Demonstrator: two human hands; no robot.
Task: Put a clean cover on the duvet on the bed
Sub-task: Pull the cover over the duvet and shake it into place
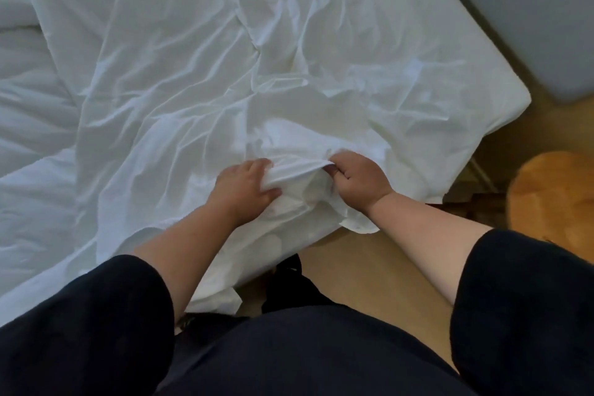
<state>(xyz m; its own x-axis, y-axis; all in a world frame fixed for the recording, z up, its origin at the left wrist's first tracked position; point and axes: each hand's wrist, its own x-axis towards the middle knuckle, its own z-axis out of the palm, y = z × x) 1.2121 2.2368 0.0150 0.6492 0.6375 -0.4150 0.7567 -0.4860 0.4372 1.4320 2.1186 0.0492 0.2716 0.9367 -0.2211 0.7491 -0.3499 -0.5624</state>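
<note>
The right hand [356, 180] is closed in a fist on a fold of the white cover [199, 83], near the corner of the bed [501, 96] closest to the person. The left hand [244, 186] lies just beside it with fingers curled over the same raised fold and thumb spread below; the fabric between the two hands is gathered into a taut ridge. Whether this fold is the cover's open edge or a seam cannot be told. The cover lies spread and heavily creased across the bed, its near edge hanging over the side toward the floor [369, 267]. A puffier white mass at the far left, apparently the duvet [22, 51], lies partly under or beside the cover; the boundary is unclear. Judged from the creasing and drape, the cover is thin, light and limp, holding no shape and liable to slide through a loose grip. It should be taken at hems or corners, bunched in a full fist. The duvet looks soft and bulky, best gripped at its corners through the cover. A round wooden stool [553, 202] stands on the floor to the right.
</note>
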